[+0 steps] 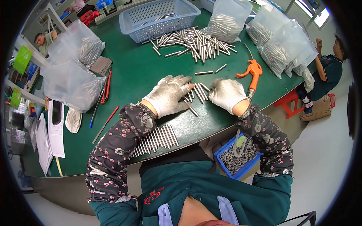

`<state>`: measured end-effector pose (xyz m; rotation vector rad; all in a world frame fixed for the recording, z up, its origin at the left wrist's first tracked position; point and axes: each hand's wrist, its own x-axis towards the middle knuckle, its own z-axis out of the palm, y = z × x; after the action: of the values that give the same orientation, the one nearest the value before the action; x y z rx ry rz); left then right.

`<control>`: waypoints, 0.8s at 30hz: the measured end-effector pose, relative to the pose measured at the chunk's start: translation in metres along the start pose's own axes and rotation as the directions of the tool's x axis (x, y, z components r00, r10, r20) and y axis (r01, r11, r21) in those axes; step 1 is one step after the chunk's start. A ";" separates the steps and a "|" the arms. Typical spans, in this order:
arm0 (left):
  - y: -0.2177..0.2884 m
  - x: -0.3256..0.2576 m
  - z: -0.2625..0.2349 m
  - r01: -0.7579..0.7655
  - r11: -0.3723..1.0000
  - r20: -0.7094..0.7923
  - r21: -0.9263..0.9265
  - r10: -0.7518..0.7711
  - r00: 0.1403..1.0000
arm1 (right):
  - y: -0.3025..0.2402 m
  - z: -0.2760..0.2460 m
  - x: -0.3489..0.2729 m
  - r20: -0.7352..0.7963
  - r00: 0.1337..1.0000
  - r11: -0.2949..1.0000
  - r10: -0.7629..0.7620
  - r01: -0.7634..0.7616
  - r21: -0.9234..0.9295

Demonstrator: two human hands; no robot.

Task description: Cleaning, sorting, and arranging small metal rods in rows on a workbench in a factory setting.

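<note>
Both my hands wear whitish work gloves smudged with grey. My left hand (169,95) lies palm down on the green table, fingers stretched over a small row of metal pins (200,93). A single pin (193,110) sticks out beside its thumb. At the right end of that row, my right hand (227,95) is closed, its fingers curled under. One slanted pin (204,87) reaches its fingertips; whether they grip it is hidden. A neat row of longer-looking pins (160,138) lies by my left forearm. Two loose pins (204,72) rest beyond my hands.
A heap of pins (196,42) lies before a blue basket (160,32). Bags of pins (226,24) stand around it. An orange air gun (253,71) is right, pliers (107,88) left. Below the table edge sits a blue bin (237,174). A person (328,71) sits at right.
</note>
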<state>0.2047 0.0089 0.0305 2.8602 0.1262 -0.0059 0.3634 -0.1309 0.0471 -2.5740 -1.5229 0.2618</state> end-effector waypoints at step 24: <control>0.000 -0.001 -0.007 -0.047 0.997 -0.151 -0.060 0.037 0.988 | 0.021 -0.002 0.041 0.060 0.979 0.940 -0.194 0.169 0.296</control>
<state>0.2034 0.0104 0.0370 2.7967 0.0946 0.2182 0.4016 -0.1050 0.0413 -2.2077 -1.6033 0.5391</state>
